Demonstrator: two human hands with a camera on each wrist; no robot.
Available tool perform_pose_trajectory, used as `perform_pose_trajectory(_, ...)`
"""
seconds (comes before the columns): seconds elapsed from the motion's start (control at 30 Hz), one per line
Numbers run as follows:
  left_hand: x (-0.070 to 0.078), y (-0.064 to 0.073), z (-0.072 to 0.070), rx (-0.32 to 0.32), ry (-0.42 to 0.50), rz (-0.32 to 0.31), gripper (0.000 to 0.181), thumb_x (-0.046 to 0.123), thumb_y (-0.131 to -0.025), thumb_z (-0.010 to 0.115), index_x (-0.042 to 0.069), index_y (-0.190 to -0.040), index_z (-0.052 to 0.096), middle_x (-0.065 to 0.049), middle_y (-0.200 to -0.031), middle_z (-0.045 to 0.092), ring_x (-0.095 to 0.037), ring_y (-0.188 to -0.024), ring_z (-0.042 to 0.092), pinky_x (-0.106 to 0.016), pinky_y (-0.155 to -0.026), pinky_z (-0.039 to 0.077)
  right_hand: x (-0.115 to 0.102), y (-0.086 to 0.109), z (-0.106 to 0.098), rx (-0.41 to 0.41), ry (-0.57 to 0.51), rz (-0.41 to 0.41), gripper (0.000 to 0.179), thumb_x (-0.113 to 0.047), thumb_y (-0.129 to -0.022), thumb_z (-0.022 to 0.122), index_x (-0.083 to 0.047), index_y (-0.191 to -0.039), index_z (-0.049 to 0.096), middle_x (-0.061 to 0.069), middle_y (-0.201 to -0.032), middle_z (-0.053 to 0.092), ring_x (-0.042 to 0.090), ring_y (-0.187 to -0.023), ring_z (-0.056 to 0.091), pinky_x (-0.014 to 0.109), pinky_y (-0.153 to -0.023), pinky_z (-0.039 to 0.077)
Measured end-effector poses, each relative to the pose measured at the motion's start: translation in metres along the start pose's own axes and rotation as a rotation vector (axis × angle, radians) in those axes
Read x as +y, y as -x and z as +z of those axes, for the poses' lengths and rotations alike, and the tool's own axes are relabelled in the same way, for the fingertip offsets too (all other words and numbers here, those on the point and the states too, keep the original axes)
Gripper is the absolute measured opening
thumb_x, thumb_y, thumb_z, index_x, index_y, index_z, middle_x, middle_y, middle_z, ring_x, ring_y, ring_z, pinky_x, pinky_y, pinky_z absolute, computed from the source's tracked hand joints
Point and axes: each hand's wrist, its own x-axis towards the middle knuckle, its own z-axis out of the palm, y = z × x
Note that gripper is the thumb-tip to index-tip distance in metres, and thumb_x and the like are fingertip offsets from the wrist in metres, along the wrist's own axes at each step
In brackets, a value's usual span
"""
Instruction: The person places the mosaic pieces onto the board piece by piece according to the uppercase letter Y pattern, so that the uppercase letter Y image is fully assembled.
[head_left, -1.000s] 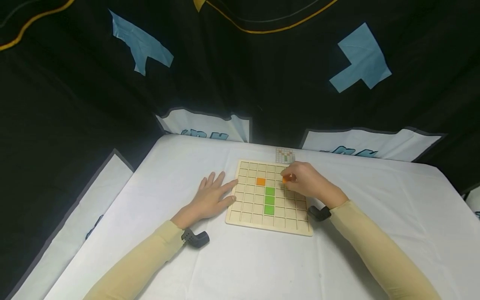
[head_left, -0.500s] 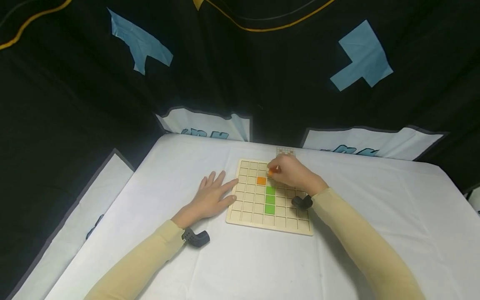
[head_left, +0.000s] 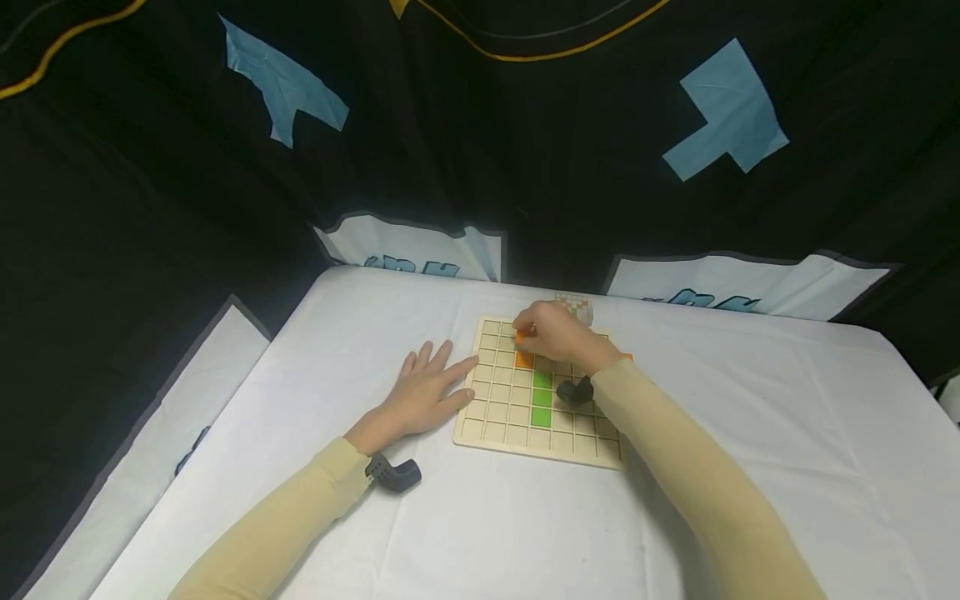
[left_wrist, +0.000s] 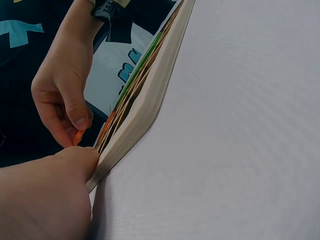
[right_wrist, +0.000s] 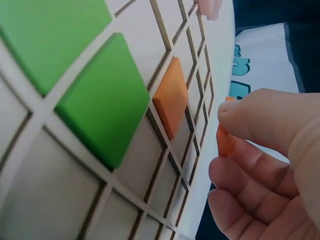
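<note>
- Over the far part of the gridded wooden board [head_left: 497,411], my right hand [head_left: 558,333] pinches an orange tile [right_wrist: 225,142] between thumb and forefinger, my other fingers curled below it; whether it touches the board I cannot tell
- On the white bands [head_left: 480,258] behind and left of the table, blue lettering [head_left: 690,297] shows in three places; it is cut off, so I can read no word
- On the grid I count three green tiles [head_left: 542,398] in one column; one seated orange tile [head_left: 524,360] lies corner to corner with the farthest green; one more bit of orange [head_left: 628,357], mostly hidden, peeps out past my right sleeve [head_left: 690,450]; one patterned card [head_left: 581,310] lies just beyond the board, its print too small to read
- In the right wrist view the tile I pinch is nearly edge-on, its long axis roughly up and down; the green column runs away from me
- Beside the board, my left hand [head_left: 423,393] lies with fingers straight and spread, forefinger and thumb at its left edge
</note>
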Motion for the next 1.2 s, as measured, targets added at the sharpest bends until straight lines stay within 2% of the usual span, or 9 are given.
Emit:
perform_pose_trajectory(0.17, -0.001, 0.0, -0.001, 0.004, -0.003, 0.001, 0.058, 0.043, -0.104, 0.048, 0.022, -0.158, 0.04, -0.029, -0.167, 0.02, -0.056, -0.154, 0.007, -0.072, -0.123, 0.007, 0.0, -0.008, 0.005, -0.036, -0.019, 0.009, 0.027, -0.003, -0.087, 0.073, -0.009, -0.066, 0.058, -0.001, -0.069, 0.053, 0.018, -0.076, 0.048, 0.031, -0.074, 0.041)
perform_pose_trajectory(0.47, -0.003, -0.001, 0.002, -0.006, -0.003, -0.003, 0.059, 0.046, -0.104, 0.048, 0.024, -0.158, 0.039, -0.027, -0.168, 0.018, -0.054, -0.155, 0.006, -0.071, -0.123, 0.006, -0.001, -0.016, 0.016, -0.059, -0.045, 0.022, 0.028, -0.001, -0.089, 0.068, -0.009, -0.065, 0.057, -0.003, -0.065, 0.048, 0.017, -0.073, 0.046, 0.031, -0.075, 0.042)
perform_pose_trajectory(0.63, -0.002, -0.001, 0.001, -0.012, -0.005, -0.005, 0.06, 0.045, -0.104, 0.048, 0.024, -0.159, 0.039, -0.027, -0.168, 0.017, -0.055, -0.155, 0.005, -0.071, -0.123, 0.005, -0.002, -0.018, 0.02, -0.081, -0.067, 0.066, 0.012, -0.001, -0.088, 0.067, -0.008, -0.081, 0.072, 0.0, -0.076, 0.064, 0.02, -0.083, 0.055, 0.037, -0.088, 0.053)
perform_pose_trajectory(0.77, -0.001, -0.001, 0.0, -0.019, -0.003, -0.009, 0.06, 0.045, -0.104, 0.048, 0.023, -0.159, 0.039, -0.027, -0.168, 0.017, -0.055, -0.155, 0.005, -0.071, -0.124, 0.005, -0.003, -0.019, 0.021, -0.094, -0.082, 0.106, 0.014, 0.0, -0.087, 0.068, -0.008, -0.094, 0.077, 0.003, -0.09, 0.073, 0.021, -0.093, 0.061, 0.04, -0.097, 0.055)
perform_pose_trajectory(1.2, -0.002, -0.002, 0.0, -0.021, 0.001, -0.008, 0.059, 0.044, -0.104, 0.047, 0.023, -0.159, 0.039, -0.028, -0.168, 0.017, -0.055, -0.155, 0.005, -0.072, -0.123, 0.006, -0.006, -0.021, 0.023, -0.096, -0.055, 0.129, 0.019, -0.003, -0.09, 0.07, -0.006, -0.107, 0.078, 0.008, -0.107, 0.077, 0.024, -0.104, 0.065, 0.04, -0.102, 0.054)
